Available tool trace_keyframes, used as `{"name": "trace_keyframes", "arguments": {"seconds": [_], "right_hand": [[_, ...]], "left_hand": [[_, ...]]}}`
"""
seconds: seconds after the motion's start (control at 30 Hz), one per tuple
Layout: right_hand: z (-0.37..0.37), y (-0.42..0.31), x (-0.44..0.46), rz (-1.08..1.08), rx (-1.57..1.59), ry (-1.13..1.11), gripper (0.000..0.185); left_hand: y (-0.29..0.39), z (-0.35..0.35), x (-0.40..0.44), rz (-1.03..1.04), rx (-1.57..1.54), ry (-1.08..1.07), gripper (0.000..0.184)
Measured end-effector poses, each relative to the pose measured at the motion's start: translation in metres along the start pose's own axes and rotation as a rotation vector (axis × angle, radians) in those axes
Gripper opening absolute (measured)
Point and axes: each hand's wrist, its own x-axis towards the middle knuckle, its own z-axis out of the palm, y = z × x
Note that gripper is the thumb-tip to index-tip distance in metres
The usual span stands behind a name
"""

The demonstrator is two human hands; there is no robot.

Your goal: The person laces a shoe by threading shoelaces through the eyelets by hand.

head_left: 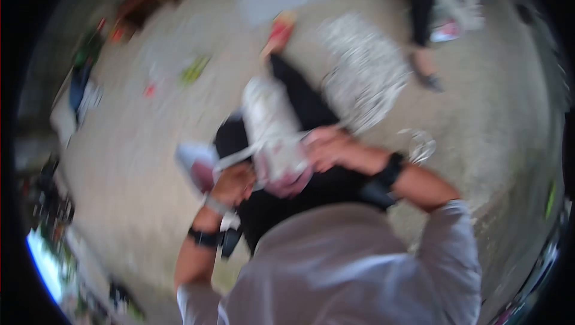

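Observation:
A long white and pinkish bundle (272, 121) lies across my lap on black trousers, with a pale strap round it near its lower end. My left hand (235, 185) is closed at the bundle's left side, at the end of the strap. On the right side, my right hand (334, 149) is closed against the bundle near the same strap. Motion blur hides the fingertips. A white and dark pink piece (199, 166) lies beside my left hand.
A heap of white strips (366, 67) lies on the floor ahead, with a loose clear ring (420, 145) nearer on the right. Another person's leg (423, 31) is at upper right. A green item (194, 70) and a wooden bench (142, 0) are at upper left.

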Motion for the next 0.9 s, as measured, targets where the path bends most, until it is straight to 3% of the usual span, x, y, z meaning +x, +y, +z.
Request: {"name": "trace_keyframes", "arguments": {"seconds": [0.03,0.1,0.27,0.47,0.53,0.67,0.87,0.9], "right_hand": [[-0.037,0.027,0.044,0.226,0.433,-0.272,0.021],[0.004,-0.005,0.038,-0.01,-0.243,0.211,0.02],[0.001,0.0,0.048,-0.077,-0.111,0.3,0.031],[0.001,0.01,0.046,-0.354,-0.129,0.388,0.032],[0.0,0.002,0.035,-0.206,0.039,0.335,0.032],[0.006,0.0,0.028,-0.231,0.133,0.316,0.03],[0.011,0.007,0.028,-0.158,0.176,0.16,0.008],[0.012,0.009,0.029,-0.206,0.13,0.151,0.007]], "left_hand": [[0.004,0.001,0.01,-0.074,-0.022,0.075,0.022],[0.002,0.004,0.029,0.149,-0.247,0.131,0.02],[-0.006,0.005,0.057,0.268,-0.553,0.215,0.023],[0.001,0.013,0.04,0.292,-0.542,0.408,0.027],[-0.007,0.011,0.04,0.407,-0.606,0.437,0.029],[-0.01,0.01,0.031,0.377,-0.641,0.471,0.024],[-0.021,0.01,0.039,0.45,-0.879,0.362,0.008],[-0.019,0.01,0.038,0.381,-0.88,0.377,0.008]]}}
